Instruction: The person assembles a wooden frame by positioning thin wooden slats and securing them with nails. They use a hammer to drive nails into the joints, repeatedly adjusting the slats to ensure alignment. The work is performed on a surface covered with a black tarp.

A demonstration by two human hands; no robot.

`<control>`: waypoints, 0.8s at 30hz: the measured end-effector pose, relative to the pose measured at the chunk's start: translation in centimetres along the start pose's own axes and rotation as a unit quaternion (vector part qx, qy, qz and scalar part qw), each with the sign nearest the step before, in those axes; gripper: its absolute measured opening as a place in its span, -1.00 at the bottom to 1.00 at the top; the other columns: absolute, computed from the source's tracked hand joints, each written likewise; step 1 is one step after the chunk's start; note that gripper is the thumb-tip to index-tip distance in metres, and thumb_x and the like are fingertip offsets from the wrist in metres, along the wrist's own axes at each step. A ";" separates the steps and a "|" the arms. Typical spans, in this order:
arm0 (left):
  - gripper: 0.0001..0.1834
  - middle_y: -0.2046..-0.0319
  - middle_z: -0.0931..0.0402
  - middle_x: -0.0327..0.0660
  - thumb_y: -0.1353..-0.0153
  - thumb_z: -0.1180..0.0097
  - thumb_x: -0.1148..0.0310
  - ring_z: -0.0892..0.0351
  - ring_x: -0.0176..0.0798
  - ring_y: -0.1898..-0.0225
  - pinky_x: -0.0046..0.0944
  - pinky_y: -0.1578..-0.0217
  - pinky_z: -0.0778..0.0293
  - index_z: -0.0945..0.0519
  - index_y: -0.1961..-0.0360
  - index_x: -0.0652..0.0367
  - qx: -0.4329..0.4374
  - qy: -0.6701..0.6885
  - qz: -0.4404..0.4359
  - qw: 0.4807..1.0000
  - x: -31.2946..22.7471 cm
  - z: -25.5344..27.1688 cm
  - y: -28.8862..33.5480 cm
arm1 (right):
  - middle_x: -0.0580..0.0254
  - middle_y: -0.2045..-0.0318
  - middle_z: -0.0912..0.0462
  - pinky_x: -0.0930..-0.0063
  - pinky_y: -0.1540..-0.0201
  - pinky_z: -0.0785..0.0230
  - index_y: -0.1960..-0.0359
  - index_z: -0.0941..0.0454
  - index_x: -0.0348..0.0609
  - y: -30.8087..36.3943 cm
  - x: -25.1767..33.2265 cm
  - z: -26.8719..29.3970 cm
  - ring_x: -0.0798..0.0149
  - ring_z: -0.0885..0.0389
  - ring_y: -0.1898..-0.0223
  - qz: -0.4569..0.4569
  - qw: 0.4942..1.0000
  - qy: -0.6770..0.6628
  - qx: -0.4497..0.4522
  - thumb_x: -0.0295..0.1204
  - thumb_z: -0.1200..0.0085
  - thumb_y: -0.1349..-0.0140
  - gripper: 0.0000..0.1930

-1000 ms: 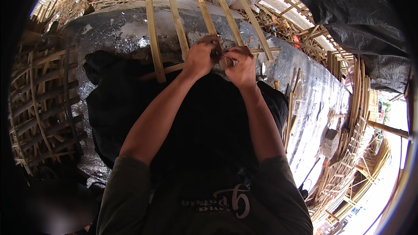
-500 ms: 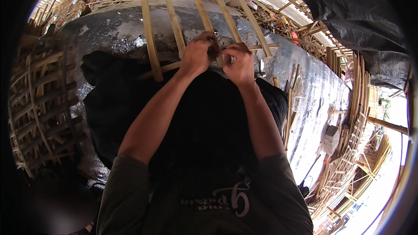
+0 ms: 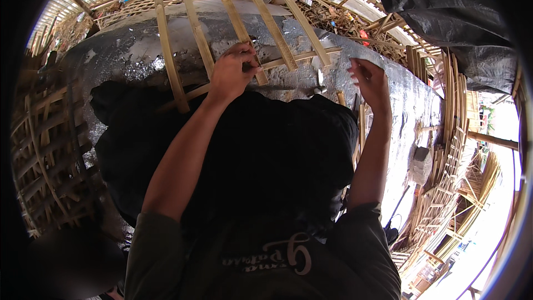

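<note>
A: What is the left hand [image 3: 233, 72] doing?

B: It is curled tight around a bamboo slat [image 3: 244, 28]. That slat is 1 of several pale slats that run side by side up over a big round shape wrapped in shiny silver foil [image 3: 127, 50].

A: Where does the slat sit?

B: It lies right on the foil, in the upper middle of the view. A thin bamboo strip [image 3: 300, 56] crosses under the slats, just beside the left hand's fingers.

A: And the right hand [image 3: 371, 80]?

B: It is up by the edge of the foil, to the right of the slats. The fingers are bent a bit, but I cannot tell if its grip has anything in it. The 2 hands are well apart.

A: What is the dark stuff under the arms?

B: A black plastic sheet [image 3: 250, 155]. It lies over the lower part of the round shape, and both arms reach across it.

A: What else is around?

B: A woven bamboo frame [image 3: 44, 144] on the left, and stacked bamboo pieces [image 3: 444, 200] on the right. More black sheet [image 3: 444, 16] hangs at the top right.
</note>
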State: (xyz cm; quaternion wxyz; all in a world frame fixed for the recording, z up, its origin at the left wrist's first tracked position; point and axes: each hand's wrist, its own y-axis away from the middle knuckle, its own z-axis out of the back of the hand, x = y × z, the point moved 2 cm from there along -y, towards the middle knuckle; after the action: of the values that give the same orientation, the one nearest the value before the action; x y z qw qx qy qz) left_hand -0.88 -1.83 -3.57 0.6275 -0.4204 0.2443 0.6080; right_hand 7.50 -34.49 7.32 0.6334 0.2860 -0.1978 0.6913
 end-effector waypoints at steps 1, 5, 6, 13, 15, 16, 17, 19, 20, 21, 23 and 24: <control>-0.87 0.07 -0.61 -0.23 -0.08 -0.42 0.45 -0.63 -0.09 -0.07 -0.08 -0.06 -0.53 -0.69 0.43 0.24 0.002 0.001 -0.005 1.000 -0.3 -0.1 -0.1 | 0.05 0.27 -0.81 0.35 0.11 -0.58 0.01 -0.72 -0.11 0.2 -4.3 0.9 0.22 -0.81 0.19 -0.017 0.999 0.034 0.004 -0.29 -0.21 -0.37 -0.74; -0.87 0.07 -0.62 -0.23 -0.09 -0.42 0.46 -0.63 -0.10 -0.08 -0.09 -0.06 -0.54 -0.68 0.44 0.24 0.011 -0.013 -0.001 1.000 -0.5 0.3 -0.1 | 0.03 0.27 -0.80 0.27 0.16 -0.59 0.06 -0.73 -0.08 4.3 -15.1 -1.7 0.10 -0.80 0.24 -0.021 0.986 0.153 0.055 -0.34 -0.21 -0.31 -0.78; -0.86 0.06 -0.62 -0.23 -0.09 -0.43 0.46 -0.61 -0.10 -0.13 -0.11 -0.07 -0.54 -0.67 0.44 0.25 0.011 -0.018 -0.006 1.000 -0.5 0.3 -0.2 | 0.04 0.27 -0.78 0.25 0.17 -0.58 0.08 -0.73 -0.10 5.5 -17.0 -2.3 0.09 -0.78 0.23 0.063 0.984 0.161 0.043 -0.30 -0.20 -0.31 -0.76; -0.83 0.04 -0.63 -0.23 -0.10 -0.44 0.45 -0.56 -0.11 -0.25 -0.16 -0.11 -0.52 -0.64 0.44 0.24 0.016 -0.010 0.004 1.000 -0.3 0.2 0.0 | -0.01 0.21 -0.69 0.25 0.05 -0.48 0.02 -0.62 -0.23 8.4 -21.4 -5.7 0.14 -0.69 0.12 -0.021 0.992 -0.019 0.126 0.01 -0.10 -0.37 -0.51; -0.82 0.04 -0.63 -0.23 -0.10 -0.44 0.45 -0.56 -0.11 -0.25 -0.16 -0.11 -0.52 -0.63 0.44 0.24 0.013 -0.013 0.000 1.000 -0.3 0.1 0.0 | 0.01 0.22 -0.69 0.25 0.06 -0.47 0.02 -0.62 -0.22 8.9 -20.5 -6.8 0.16 -0.68 0.12 -0.068 0.985 -0.047 0.150 -0.01 -0.10 -0.37 -0.52; -0.81 0.04 -0.63 -0.23 -0.10 -0.44 0.44 -0.56 -0.11 -0.25 -0.16 -0.10 -0.52 -0.63 0.44 0.24 0.008 -0.018 -0.010 1.000 -0.3 0.1 0.0 | 0.01 0.22 -0.69 0.26 0.06 -0.47 0.02 -0.62 -0.22 9.2 -20.0 -7.2 0.17 -0.68 0.13 -0.081 0.982 -0.059 0.160 -0.02 -0.10 -0.37 -0.53; -0.81 0.04 -0.63 -0.23 -0.11 -0.44 0.44 -0.56 -0.11 -0.25 -0.16 -0.10 -0.52 -0.62 0.44 0.24 0.003 -0.024 -0.019 1.000 -0.3 0.1 0.0 | 0.02 0.23 -0.68 0.26 0.06 -0.47 0.02 -0.61 -0.22 9.6 -19.9 -7.5 0.18 -0.68 0.13 -0.091 0.979 -0.067 0.167 -0.03 -0.10 -0.38 -0.54; -0.83 0.05 -0.62 -0.24 -0.10 -0.44 0.43 -0.59 -0.11 -0.19 -0.12 -0.08 -0.54 -0.65 0.43 0.24 -0.001 -0.027 -0.034 0.999 -0.4 -0.1 -0.1 | 0.04 0.23 -0.68 0.27 0.07 -0.46 0.03 -0.61 -0.22 10.2 -19.8 -7.6 0.19 -0.67 0.14 -0.103 0.976 -0.082 0.173 -0.05 -0.10 -0.38 -0.56; -0.83 0.05 -0.62 -0.24 -0.09 -0.45 0.43 -0.60 -0.11 -0.16 -0.10 -0.06 -0.55 -0.66 0.42 0.23 -0.004 -0.029 -0.043 0.999 -0.5 -0.2 -0.1 | 0.05 0.24 -0.68 0.27 0.07 -0.46 0.03 -0.61 -0.21 10.5 -19.7 -7.5 0.20 -0.67 0.14 -0.108 0.975 -0.088 0.173 -0.06 -0.10 -0.39 -0.57; -0.84 0.06 -0.62 -0.24 -0.09 -0.45 0.43 -0.60 -0.11 -0.16 -0.10 -0.07 -0.54 -0.67 0.42 0.23 -0.002 -0.033 -0.036 0.999 -0.5 0.0 0.0 | 0.06 0.24 -0.68 0.28 0.08 -0.46 0.03 -0.61 -0.21 10.3 -19.5 -7.6 0.21 -0.67 0.15 -0.109 0.974 -0.096 0.176 -0.07 -0.10 -0.39 -0.58; -0.85 0.06 -0.63 -0.23 -0.08 -0.45 0.43 -0.59 -0.10 -0.17 -0.10 -0.08 -0.54 -0.68 0.42 0.23 0.001 -0.042 -0.023 0.999 -0.4 0.4 0.1 | 0.08 0.25 -0.68 0.28 0.08 -0.46 0.03 -0.61 -0.21 10.0 -19.1 -7.7 0.23 -0.66 0.15 -0.110 0.971 -0.111 0.180 -0.09 -0.10 -0.40 -0.60; -0.85 0.07 -0.63 -0.23 -0.08 -0.44 0.44 -0.59 -0.10 -0.16 -0.10 -0.07 -0.54 -0.68 0.42 0.23 0.001 -0.039 -0.025 0.999 -0.5 0.3 0.0 | 0.09 0.25 -0.68 0.29 0.09 -0.45 0.03 -0.60 -0.21 9.9 -19.1 -7.5 0.24 -0.66 0.16 -0.115 0.970 -0.116 0.177 -0.10 -0.10 -0.40 -0.60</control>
State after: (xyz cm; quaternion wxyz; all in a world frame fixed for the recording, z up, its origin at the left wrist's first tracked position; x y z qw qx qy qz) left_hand -1.05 -1.87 -3.00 0.6519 -0.4019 0.2094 0.6080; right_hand -2.75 -45.52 -9.82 0.6205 0.4931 -0.1102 0.5998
